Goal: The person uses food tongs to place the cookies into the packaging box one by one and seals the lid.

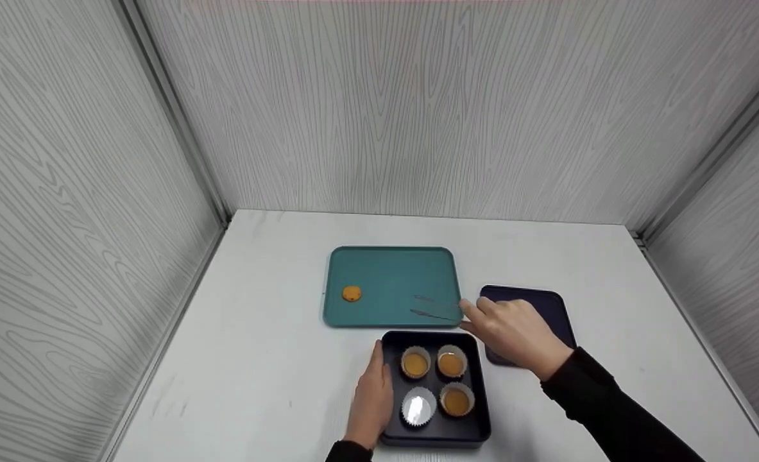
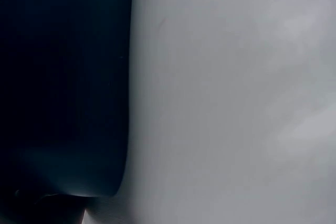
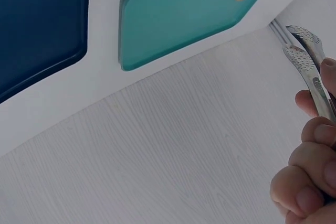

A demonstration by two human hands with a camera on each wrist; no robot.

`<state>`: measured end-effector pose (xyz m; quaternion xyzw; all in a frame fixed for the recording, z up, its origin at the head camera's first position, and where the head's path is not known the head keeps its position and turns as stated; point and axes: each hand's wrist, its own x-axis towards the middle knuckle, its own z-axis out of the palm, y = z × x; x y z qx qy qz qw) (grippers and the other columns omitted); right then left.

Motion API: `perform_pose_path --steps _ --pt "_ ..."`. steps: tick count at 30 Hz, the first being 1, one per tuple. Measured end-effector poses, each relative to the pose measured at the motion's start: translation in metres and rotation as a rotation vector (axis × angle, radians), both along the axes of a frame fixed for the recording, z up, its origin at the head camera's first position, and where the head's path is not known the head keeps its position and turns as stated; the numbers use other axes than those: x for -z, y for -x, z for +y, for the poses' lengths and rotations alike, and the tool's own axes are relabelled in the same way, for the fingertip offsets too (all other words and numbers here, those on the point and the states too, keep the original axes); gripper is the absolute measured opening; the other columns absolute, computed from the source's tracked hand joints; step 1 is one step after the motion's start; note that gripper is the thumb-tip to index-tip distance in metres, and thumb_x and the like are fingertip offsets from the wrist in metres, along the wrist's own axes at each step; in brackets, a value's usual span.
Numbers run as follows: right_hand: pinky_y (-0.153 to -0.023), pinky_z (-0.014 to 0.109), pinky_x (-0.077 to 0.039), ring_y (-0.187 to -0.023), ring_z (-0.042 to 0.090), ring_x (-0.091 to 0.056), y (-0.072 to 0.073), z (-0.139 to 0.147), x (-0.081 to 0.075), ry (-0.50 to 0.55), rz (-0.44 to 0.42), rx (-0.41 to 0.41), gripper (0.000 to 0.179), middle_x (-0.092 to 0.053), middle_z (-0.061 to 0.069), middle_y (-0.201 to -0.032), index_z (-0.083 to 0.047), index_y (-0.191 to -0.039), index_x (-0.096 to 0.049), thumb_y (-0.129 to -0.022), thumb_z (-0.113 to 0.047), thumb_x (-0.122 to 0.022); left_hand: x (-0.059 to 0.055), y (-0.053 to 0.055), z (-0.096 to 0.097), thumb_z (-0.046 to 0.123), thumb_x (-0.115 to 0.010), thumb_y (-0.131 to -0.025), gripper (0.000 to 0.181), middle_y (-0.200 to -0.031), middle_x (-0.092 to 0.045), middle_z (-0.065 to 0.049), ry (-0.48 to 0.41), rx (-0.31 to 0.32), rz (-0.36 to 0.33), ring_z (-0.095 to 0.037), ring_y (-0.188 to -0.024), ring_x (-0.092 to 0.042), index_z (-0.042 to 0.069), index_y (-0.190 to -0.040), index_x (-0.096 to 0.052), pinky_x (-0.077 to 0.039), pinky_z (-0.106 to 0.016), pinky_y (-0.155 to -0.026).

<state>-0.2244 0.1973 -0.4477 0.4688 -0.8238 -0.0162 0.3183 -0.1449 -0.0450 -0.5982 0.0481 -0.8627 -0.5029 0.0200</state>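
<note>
My right hand (image 1: pixel 507 327) holds metal tongs (image 3: pixel 310 72) over the right end of a teal tray (image 1: pixel 392 269). The tips of the tongs stand apart with nothing between them. A round golden cookie (image 1: pixel 351 294) lies at the left on that tray. Nearer to me is a dark navy box (image 1: pixel 428 436) with paper baking cups inside. Three cups, such as the back right cup (image 1: pixel 451 361), contain golden-brown rounds; the front left cup (image 1: pixel 418 407) shows a bare white inside. My left hand (image 1: pixel 371 399) rests along the box's left wall, fingers pointing away from me.
A dark navy lid or shallow tray (image 1: pixel 549 308) lies to the right, partly hidden by my right hand. Everything rests on a white table (image 1: pixel 276 359). Grey wood-patterned panels (image 1: pixel 385 109) enclose it at the back and both sides.
</note>
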Motion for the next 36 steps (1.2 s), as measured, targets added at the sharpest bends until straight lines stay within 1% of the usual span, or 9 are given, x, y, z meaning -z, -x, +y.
perform_pose_path --steps 5,8,11,14,20,28,31,36 --pt "-0.039 0.023 -0.027 -0.045 0.01 -0.037 0.009 -0.012 0.002 -0.02 -0.012 -0.007 0.029 -0.048 0.0 -0.065 -0.006 -0.104 -0.069 -0.086 -0.024 -0.083 0.001 0.0 0.0 0.018 -0.036 -0.112 0.054 -0.162 -0.037 -0.018 -0.001 -0.001 -0.015 -0.037 -0.144 -0.042 0.002 -0.162 -0.025 -0.038 -0.052 -0.117" --pt "-0.04 0.023 -0.029 -0.045 0.011 -0.04 0.014 -0.02 0.004 -0.033 -0.026 -0.006 0.027 -0.049 0.0 -0.065 -0.006 -0.103 -0.068 -0.088 -0.024 -0.082 0.001 0.0 0.0 0.018 -0.037 -0.112 0.054 -0.162 -0.037 -0.018 -0.001 -0.002 -0.016 -0.038 -0.144 -0.042 0.002 -0.162 -0.026 -0.038 -0.054 -0.116" --pt "-0.041 0.024 -0.028 -0.044 0.012 -0.041 0.019 -0.027 0.008 -0.046 -0.038 0.005 0.026 -0.049 0.001 -0.066 -0.007 -0.103 -0.067 -0.091 -0.026 -0.08 0.002 0.0 0.0 0.019 -0.037 -0.112 0.054 -0.162 -0.036 -0.017 -0.004 -0.006 -0.023 -0.038 -0.144 -0.042 0.003 -0.162 -0.026 -0.038 -0.054 -0.116" --pt "-0.041 0.025 -0.028 -0.045 0.013 -0.042 0.025 -0.033 0.011 -0.071 -0.045 0.021 0.026 -0.05 0.002 -0.067 -0.008 -0.105 -0.068 -0.093 -0.029 -0.077 0.002 0.0 0.0 0.02 -0.038 -0.112 0.053 -0.162 -0.037 -0.017 0.005 -0.01 -0.017 -0.038 -0.143 -0.043 0.003 -0.162 -0.027 -0.039 -0.054 -0.115" --pt "-0.042 0.026 -0.04 -0.047 0.014 -0.05 0.035 -0.047 0.017 -0.107 -0.066 0.039 0.029 -0.057 0.002 -0.07 -0.009 -0.11 -0.07 -0.094 -0.033 -0.075 0.001 0.001 0.0 0.021 -0.037 -0.112 0.053 -0.161 -0.038 -0.017 0.003 -0.016 -0.019 -0.036 -0.143 -0.044 0.003 -0.161 -0.027 -0.039 -0.053 -0.115" --pt "-0.044 0.027 -0.047 -0.053 0.015 -0.058 0.046 -0.064 0.029 -0.133 -0.1 0.062 0.032 -0.064 0.003 -0.075 -0.009 -0.113 -0.072 -0.094 -0.036 -0.074 0.001 0.002 -0.001 0.019 -0.038 -0.112 0.053 -0.16 -0.04 -0.017 0.01 -0.002 -0.014 -0.036 -0.142 -0.046 0.002 -0.161 -0.028 -0.041 -0.053 -0.113" --pt "-0.046 0.028 -0.05 -0.055 0.017 -0.06 0.05 -0.07 0.034 -0.143 -0.115 0.071 0.033 -0.066 0.004 -0.076 -0.009 -0.112 -0.072 -0.094 -0.036 -0.074 0.001 0.001 -0.001 0.019 -0.039 -0.112 0.053 -0.16 -0.039 -0.017 0.005 0.0 -0.013 -0.036 -0.142 -0.045 0.002 -0.161 -0.028 -0.041 -0.054 -0.113" --pt "-0.047 0.03 -0.052 -0.058 0.018 -0.062 0.056 -0.079 0.043 -0.14 -0.161 0.08 0.029 -0.066 0.004 -0.075 -0.009 -0.105 -0.071 -0.094 -0.035 -0.074 0.0 0.001 -0.001 0.02 -0.038 -0.112 0.053 -0.16 -0.04 -0.017 0.001 -0.001 -0.015 -0.036 -0.14 -0.047 0.002 -0.161 -0.028 -0.042 -0.055 -0.112"
